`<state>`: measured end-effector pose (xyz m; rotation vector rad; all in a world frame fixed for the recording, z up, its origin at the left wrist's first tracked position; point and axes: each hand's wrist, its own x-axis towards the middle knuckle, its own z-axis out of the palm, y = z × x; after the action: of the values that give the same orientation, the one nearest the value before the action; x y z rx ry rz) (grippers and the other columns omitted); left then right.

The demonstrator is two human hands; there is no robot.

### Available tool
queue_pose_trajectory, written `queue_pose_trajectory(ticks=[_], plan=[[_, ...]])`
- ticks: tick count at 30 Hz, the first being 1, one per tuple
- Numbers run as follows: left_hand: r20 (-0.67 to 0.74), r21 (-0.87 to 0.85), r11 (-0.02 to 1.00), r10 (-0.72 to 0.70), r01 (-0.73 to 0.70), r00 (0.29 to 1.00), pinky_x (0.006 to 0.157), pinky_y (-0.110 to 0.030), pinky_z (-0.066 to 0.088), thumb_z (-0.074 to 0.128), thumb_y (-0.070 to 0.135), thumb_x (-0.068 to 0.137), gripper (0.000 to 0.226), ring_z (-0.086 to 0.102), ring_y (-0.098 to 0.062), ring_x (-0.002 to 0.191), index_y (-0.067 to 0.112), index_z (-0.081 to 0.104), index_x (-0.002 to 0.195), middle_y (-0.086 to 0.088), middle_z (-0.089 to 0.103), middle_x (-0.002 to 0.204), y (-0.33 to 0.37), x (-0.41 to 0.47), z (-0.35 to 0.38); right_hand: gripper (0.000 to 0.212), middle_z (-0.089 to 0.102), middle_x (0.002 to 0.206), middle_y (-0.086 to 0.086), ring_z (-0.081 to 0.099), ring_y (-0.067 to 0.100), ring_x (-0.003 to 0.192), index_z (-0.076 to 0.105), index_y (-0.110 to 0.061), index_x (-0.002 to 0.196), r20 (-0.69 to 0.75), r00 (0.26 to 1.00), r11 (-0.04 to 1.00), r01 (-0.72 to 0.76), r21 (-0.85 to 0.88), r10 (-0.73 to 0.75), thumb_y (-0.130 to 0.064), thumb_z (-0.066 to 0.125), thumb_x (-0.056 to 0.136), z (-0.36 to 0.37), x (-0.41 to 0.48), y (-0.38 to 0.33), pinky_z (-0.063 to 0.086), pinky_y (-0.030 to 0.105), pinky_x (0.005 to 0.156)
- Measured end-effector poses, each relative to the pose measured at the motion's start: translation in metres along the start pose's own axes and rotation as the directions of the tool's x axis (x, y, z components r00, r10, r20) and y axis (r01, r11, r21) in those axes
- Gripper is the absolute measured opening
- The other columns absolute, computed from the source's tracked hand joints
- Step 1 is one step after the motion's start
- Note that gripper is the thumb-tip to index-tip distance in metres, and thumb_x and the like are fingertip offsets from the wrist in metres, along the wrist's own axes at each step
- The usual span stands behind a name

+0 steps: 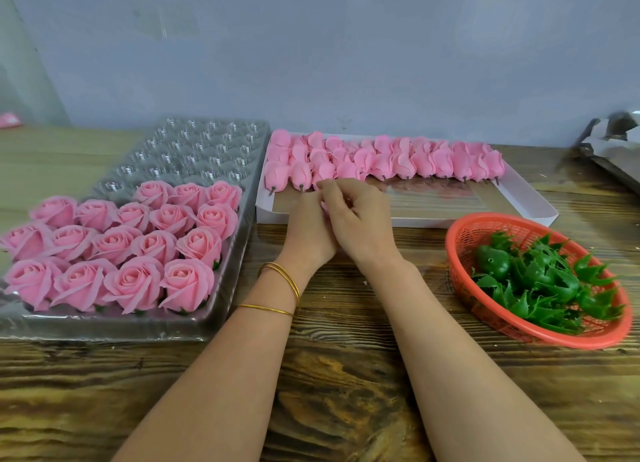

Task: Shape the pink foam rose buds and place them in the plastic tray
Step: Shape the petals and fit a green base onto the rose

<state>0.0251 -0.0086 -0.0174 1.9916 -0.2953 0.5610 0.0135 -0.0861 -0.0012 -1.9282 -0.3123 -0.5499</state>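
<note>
My left hand [306,226] and my right hand [358,219] meet at the front edge of the white box [433,215]. Together they hold a pink foam rose bud [323,206], with the fingers of both curled round it. Only a sliver of pink shows between the hands; the rest is hidden. Rows of unshaped pink buds [384,160] with short dark stems lie along the back of the box. On the left, the clear plastic tray [194,150] holds several opened pink roses [135,240] in its near rows. Its far cups hold nothing.
A red mesh basket [464,240] with several green plastic calyxes [540,278] stands at the right. Grey paper-wrapped material [613,150] lies at the far right, and a grey wall runs behind the wooden table [346,375].
</note>
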Motion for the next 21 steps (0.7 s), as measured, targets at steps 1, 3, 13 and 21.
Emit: queue_pose_trajectory(ticks=[1,3,13,21], plan=[[-0.001,0.017,1.0,0.009,-0.009,1.0,0.051,-0.016,0.031,0.047,0.008,0.077,0.038,0.042,0.005,0.059,0.036,0.04,0.053,0.022,0.041,0.056,0.0,0.0,0.0,0.04,0.039,0.052,0.001,0.032,0.01,0.055,0.045,-0.001,0.057,-0.004,1.0,1.0,0.018,-0.02,-0.018,-0.014,0.053,0.093,0.001,0.0,0.0,0.024,0.026,0.052],[-0.014,0.059,0.998,0.033,-0.032,0.999,0.052,-0.017,0.031,0.047,0.012,0.077,0.03,0.047,-0.002,0.06,0.03,0.047,0.053,0.021,0.044,0.059,0.0,-0.002,0.0,0.039,0.036,0.052,0.0,0.03,0.012,0.056,0.042,-0.004,0.056,-0.01,0.998,0.997,0.054,-0.047,-0.054,-0.013,0.054,0.092,0.002,0.0,0.002,0.023,0.03,0.053],[0.062,0.048,0.994,-0.097,0.094,0.993,0.068,0.007,0.032,0.067,0.002,0.081,0.027,0.05,-0.01,0.097,0.0,0.062,0.108,0.001,0.059,0.101,-0.004,-0.009,-0.002,0.021,0.063,0.064,-0.02,0.058,-0.005,0.067,0.07,-0.026,0.076,0.098,0.995,0.999,-0.012,0.035,0.009,-0.027,0.056,0.092,0.003,0.0,0.001,0.046,0.018,0.066],[0.077,0.104,0.994,-0.02,0.012,0.997,0.068,-0.034,0.047,0.032,0.026,0.082,0.023,0.055,-0.023,0.077,0.028,0.048,0.066,0.012,0.045,0.067,0.002,0.001,-0.004,0.048,0.069,0.12,0.004,0.061,0.013,0.115,0.064,-0.008,0.125,0.264,0.959,0.99,-0.123,0.067,0.101,-0.04,0.061,0.09,-0.002,0.002,0.003,0.046,0.041,0.105]])
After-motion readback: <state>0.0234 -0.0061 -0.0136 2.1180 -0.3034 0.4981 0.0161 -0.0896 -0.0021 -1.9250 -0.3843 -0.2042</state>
